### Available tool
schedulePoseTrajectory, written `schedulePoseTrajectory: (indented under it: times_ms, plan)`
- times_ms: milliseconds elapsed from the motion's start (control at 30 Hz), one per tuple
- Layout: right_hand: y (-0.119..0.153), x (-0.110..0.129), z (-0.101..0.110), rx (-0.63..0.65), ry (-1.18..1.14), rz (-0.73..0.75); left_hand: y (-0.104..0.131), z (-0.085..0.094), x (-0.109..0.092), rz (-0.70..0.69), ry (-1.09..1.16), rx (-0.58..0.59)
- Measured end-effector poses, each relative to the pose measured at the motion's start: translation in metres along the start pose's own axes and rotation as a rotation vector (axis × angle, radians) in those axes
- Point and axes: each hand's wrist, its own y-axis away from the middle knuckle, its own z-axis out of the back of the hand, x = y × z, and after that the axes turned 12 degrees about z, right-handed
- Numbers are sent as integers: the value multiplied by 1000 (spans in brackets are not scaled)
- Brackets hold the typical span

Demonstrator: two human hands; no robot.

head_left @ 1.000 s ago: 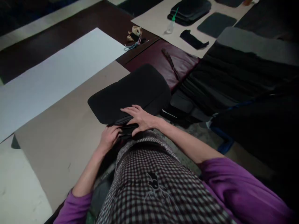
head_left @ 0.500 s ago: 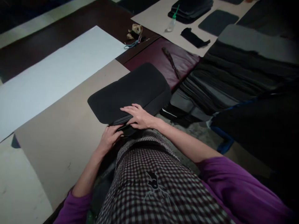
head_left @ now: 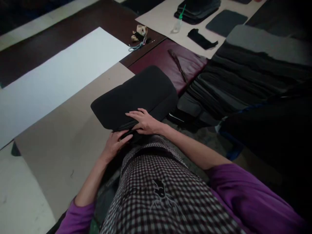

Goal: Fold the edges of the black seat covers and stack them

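Observation:
A black padded fabric piece [head_left: 131, 94] with rounded corners lies at the near edge of the table, its near edge folded or layered close to my waist. My left hand [head_left: 115, 143] is at that near edge, fingers tucked under and against the layers, thumb on the outside. My right hand [head_left: 146, 123] rests over the same edge, fingers stretched across the top surface and thumb bent down at the layered edge beside my left hand. What lies between the layers is hidden.
Beige board [head_left: 73, 136] and a white sheet [head_left: 65, 71] cover the table at left. Beyond are a cloth bundle [head_left: 140, 34], a dark thin tool [head_left: 177, 63] on a maroon pad [head_left: 156, 61], and a green-tipped bottle [head_left: 177, 24]. Stacked dark panels [head_left: 231, 78] stand right.
My left thumb has stretched a little to the right along the layered edge. The right hand and the black piece look almost the same; the view has shifted slightly.

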Motion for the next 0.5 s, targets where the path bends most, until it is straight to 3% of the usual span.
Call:
schedulePoseTrajectory:
  times_ms: [500]
  plan:
    - [9, 7, 4, 82, 37, 22, -5, -2, 0, -33, -32, -14]
